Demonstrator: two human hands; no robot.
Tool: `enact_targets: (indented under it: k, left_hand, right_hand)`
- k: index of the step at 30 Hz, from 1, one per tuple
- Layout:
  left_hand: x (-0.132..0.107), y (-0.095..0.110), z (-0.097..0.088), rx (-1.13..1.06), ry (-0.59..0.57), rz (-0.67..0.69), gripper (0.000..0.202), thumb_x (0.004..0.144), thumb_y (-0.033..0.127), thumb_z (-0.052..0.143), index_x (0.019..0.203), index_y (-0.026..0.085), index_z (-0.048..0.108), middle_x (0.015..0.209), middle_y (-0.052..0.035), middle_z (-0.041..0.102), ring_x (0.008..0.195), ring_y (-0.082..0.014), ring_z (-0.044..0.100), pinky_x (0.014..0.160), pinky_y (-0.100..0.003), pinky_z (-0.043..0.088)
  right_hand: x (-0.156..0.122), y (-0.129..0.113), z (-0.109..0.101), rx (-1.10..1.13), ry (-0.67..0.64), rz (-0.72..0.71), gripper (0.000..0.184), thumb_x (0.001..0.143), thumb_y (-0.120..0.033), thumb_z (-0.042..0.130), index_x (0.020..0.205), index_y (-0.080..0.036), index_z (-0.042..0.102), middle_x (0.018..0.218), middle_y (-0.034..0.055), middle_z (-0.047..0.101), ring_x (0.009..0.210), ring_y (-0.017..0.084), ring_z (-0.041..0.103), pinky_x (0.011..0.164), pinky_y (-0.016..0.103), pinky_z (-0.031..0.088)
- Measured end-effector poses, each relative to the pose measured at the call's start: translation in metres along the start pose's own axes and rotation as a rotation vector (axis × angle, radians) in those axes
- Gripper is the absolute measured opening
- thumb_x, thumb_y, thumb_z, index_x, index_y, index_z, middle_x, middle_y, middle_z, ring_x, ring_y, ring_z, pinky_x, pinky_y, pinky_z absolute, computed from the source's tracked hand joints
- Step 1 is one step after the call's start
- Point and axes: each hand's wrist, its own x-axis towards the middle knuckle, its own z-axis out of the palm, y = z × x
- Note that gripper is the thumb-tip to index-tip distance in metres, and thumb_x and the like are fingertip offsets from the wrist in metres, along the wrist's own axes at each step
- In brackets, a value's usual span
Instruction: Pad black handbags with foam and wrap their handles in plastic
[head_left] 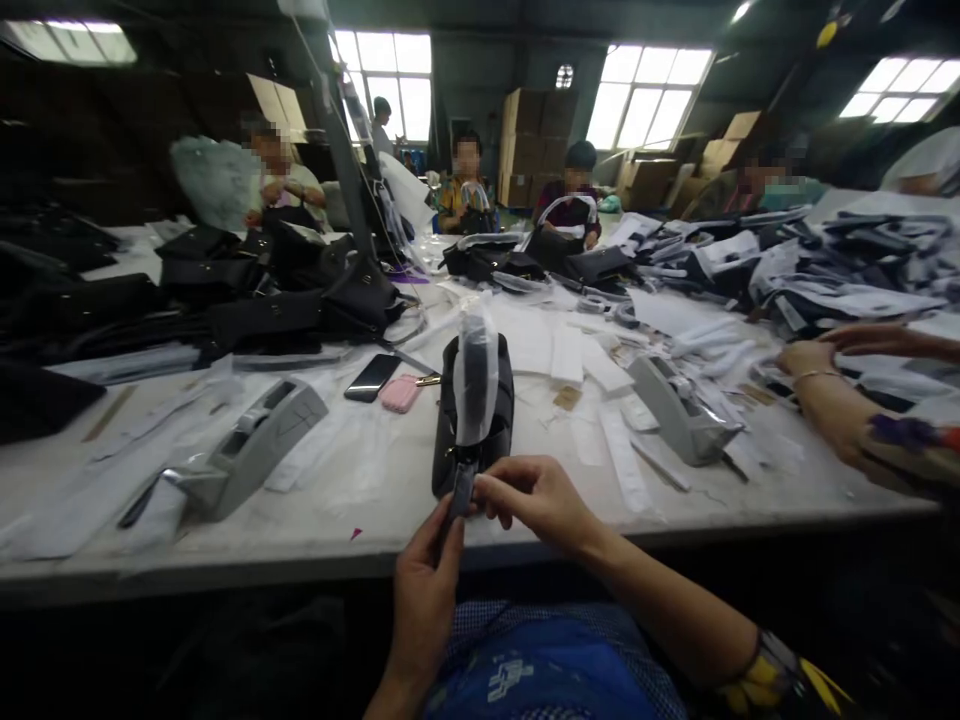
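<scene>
Pinching a dark, narrow strap [463, 488] between thumb and fingers, the person's left hand [429, 568] sits at the near edge of a long white worktable [300, 538]. The right hand [538, 497] comes in from the other side, its bent fingers at the strap's edge; whether they grip it or only touch it cannot be told. The strap is at the near end of a black handbag [502, 405], which stands on the tabletop straight ahead of the person, its upright handle [476, 375] wrapped in whitish, translucent material. Just left of the bag lie a pink, rounded pouch [400, 393] and a black smartphone [373, 377]. A grey tape dispenser [259, 445] stands farther left, and a second grey dispenser [684, 408] stands to the right, near a co-worker's forearm [832, 405].
</scene>
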Motion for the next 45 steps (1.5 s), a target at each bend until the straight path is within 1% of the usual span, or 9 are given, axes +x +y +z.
enact_targets:
  k: [4, 7, 11, 16, 22, 30, 36, 40, 45]
  left_hand:
    - [0.0, 0.0, 0.0, -0.067, -0.052, -0.045, 0.047, 0.078, 0.048, 0.074, 0.116, 0.021, 0.073, 0.111, -0.0087, 0.074, 0.108, -0.0279, 0.065, 0.093, -0.037, 0.052]
    - [-0.002, 0.003, -0.001, -0.102, -0.077, -0.134, 0.05, 0.078, 0.047, 0.075, 0.12, 0.02, 0.071, 0.092, -0.007, 0.074, 0.08, -0.0205, 0.066, 0.067, -0.027, 0.053]
    - [-0.005, 0.009, -0.004, -0.237, -0.154, -0.289, 0.053, 0.08, 0.044, 0.075, 0.125, 0.018, 0.067, 0.065, 0.002, 0.059, 0.045, -0.004, 0.032, 0.041, -0.016, 0.024]
    - [-0.003, 0.014, -0.008, -0.444, -0.215, -0.419, 0.038, 0.079, 0.044, 0.076, 0.103, 0.015, 0.071, 0.089, -0.0029, 0.064, 0.044, 0.0021, 0.023, 0.038, -0.015, 0.014]
    - [0.003, 0.014, -0.005, -0.358, -0.186, -0.438, 0.038, 0.079, 0.05, 0.074, 0.087, 0.014, 0.067, 0.083, 0.0009, 0.061, 0.039, 0.0044, 0.023, 0.035, -0.015, 0.011]
    - [0.006, 0.019, -0.007, -0.268, -0.26, -0.436, 0.041, 0.078, 0.054, 0.073, 0.079, 0.013, 0.066, 0.07, 0.0029, 0.056, 0.037, 0.0029, 0.021, 0.035, -0.017, 0.011]
    - [0.002, 0.02, -0.003, -0.225, -0.325, -0.479, 0.048, 0.075, 0.06, 0.073, 0.074, 0.013, 0.065, 0.052, 0.0077, 0.04, 0.036, 0.0005, 0.017, 0.036, -0.019, 0.007]
    - [0.001, 0.016, -0.003, -0.247, -0.306, -0.483, 0.047, 0.075, 0.059, 0.073, 0.074, 0.013, 0.065, 0.055, 0.0065, 0.044, 0.036, 0.0013, 0.018, 0.036, -0.018, 0.008]
    - [0.002, 0.013, -0.008, -0.303, -0.261, -0.462, 0.044, 0.076, 0.056, 0.074, 0.077, 0.013, 0.065, 0.065, 0.0041, 0.053, 0.037, 0.0029, 0.019, 0.035, -0.017, 0.009]
  right_hand:
    - [0.017, 0.008, 0.015, -0.122, 0.062, 0.065, 0.043, 0.084, -0.052, 0.068, 0.064, -0.014, 0.07, 0.054, 0.0027, 0.064, 0.044, 0.008, 0.053, 0.042, 0.018, 0.039]
    - [0.018, 0.015, 0.013, -0.165, 0.08, 0.068, 0.043, 0.085, -0.052, 0.067, 0.062, -0.016, 0.072, 0.056, 0.0041, 0.067, 0.043, 0.009, 0.054, 0.04, 0.019, 0.037]
    - [0.019, 0.027, 0.004, -0.061, 0.004, 0.158, 0.043, 0.082, -0.054, 0.07, 0.064, -0.015, 0.072, 0.062, 0.0057, 0.071, 0.045, 0.009, 0.054, 0.044, 0.02, 0.041]
    - [0.019, 0.046, -0.003, 0.232, -0.208, 0.127, 0.042, 0.078, -0.054, 0.074, 0.083, -0.013, 0.075, 0.076, 0.0047, 0.072, 0.064, 0.011, 0.061, 0.067, 0.024, 0.049]
    - [0.011, 0.053, 0.014, 0.249, 0.006, 0.175, 0.039, 0.078, -0.052, 0.075, 0.079, -0.014, 0.075, 0.076, 0.0029, 0.069, 0.075, 0.015, 0.061, 0.077, 0.028, 0.047]
    - [0.014, 0.041, 0.028, 0.448, 0.014, 0.281, 0.039, 0.064, -0.05, 0.085, 0.07, -0.014, 0.072, 0.066, -0.0009, 0.062, 0.061, 0.01, 0.055, 0.072, 0.028, 0.049]
    - [0.022, 0.051, 0.032, 0.328, 0.065, 0.331, 0.03, 0.058, -0.035, 0.086, 0.077, -0.014, 0.077, 0.07, 0.0033, 0.07, 0.057, 0.012, 0.058, 0.057, 0.024, 0.045]
    - [0.025, 0.055, 0.034, 0.222, 0.065, 0.265, 0.027, 0.067, -0.039, 0.081, 0.072, -0.013, 0.077, 0.064, 0.0037, 0.069, 0.055, 0.013, 0.057, 0.057, 0.026, 0.045]
    - [0.012, 0.048, 0.022, 0.281, -0.075, 0.187, 0.036, 0.074, -0.044, 0.079, 0.096, -0.016, 0.079, 0.092, 0.0069, 0.075, 0.09, 0.021, 0.067, 0.089, 0.033, 0.048]
